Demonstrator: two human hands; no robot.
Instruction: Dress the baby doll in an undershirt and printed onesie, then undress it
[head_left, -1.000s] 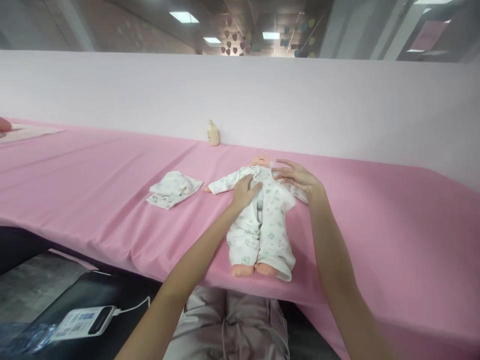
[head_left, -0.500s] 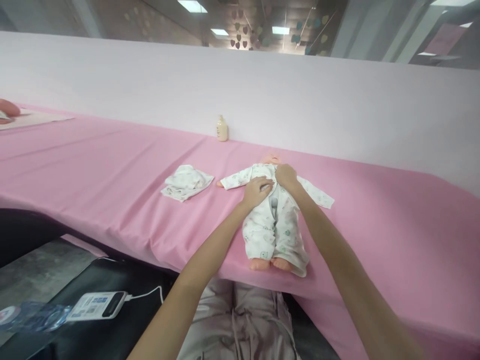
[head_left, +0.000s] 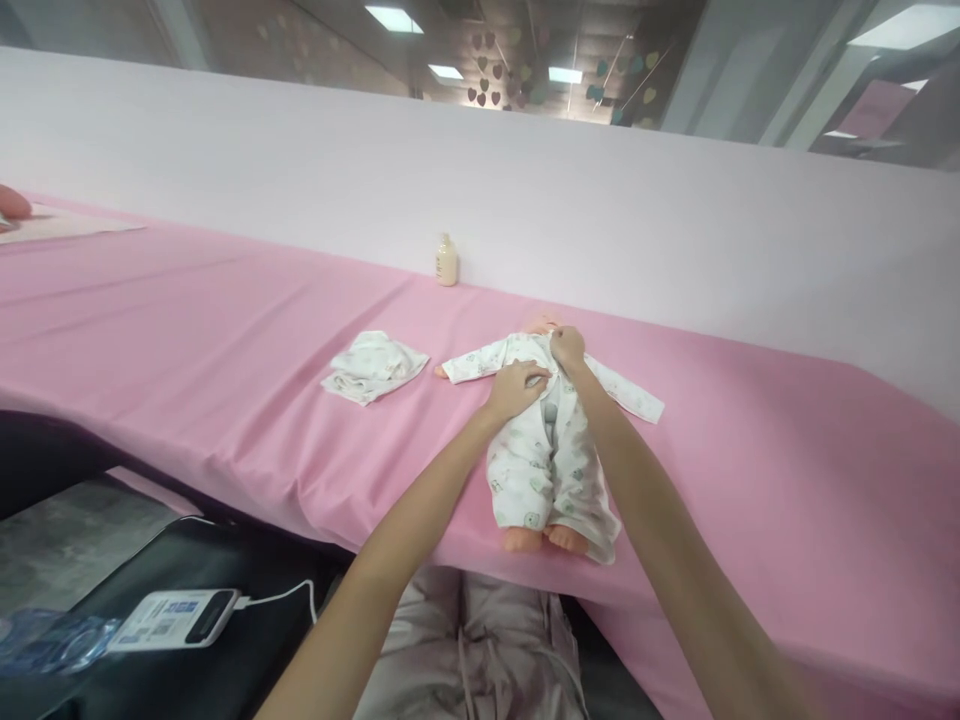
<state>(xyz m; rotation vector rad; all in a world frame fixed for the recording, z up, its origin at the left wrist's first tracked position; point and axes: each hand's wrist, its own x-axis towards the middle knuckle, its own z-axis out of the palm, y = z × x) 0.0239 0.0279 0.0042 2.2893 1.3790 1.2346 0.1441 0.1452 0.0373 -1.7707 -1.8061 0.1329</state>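
Note:
A baby doll [head_left: 541,322] lies on its back, feet towards me, dressed in a white baby romper [head_left: 517,480] with small printed figures. The garment's front parts over the lower belly, showing a grey patch. My left hand [head_left: 516,390] rests on the doll's chest, thumb and fingers closed on the romper's front edge. Close to the neckline, my right hand [head_left: 568,348] is closed on the cloth, its fingertips mostly hidden. One sleeve shows a doll hand at its cuff; on the other sleeve [head_left: 637,398] no hand shows.
A folded white cloth [head_left: 375,367] lies left of the doll on the pink sheet [head_left: 247,330]. Against the white wall stands a pump bottle [head_left: 447,262]. A phone-like device [head_left: 176,620] with a cable and a plastic bottle [head_left: 56,640] lie on a black surface at lower left.
My left fingers have drawn together at the romper's front edge. My right hand stays near the neckline. The view has shifted slightly.

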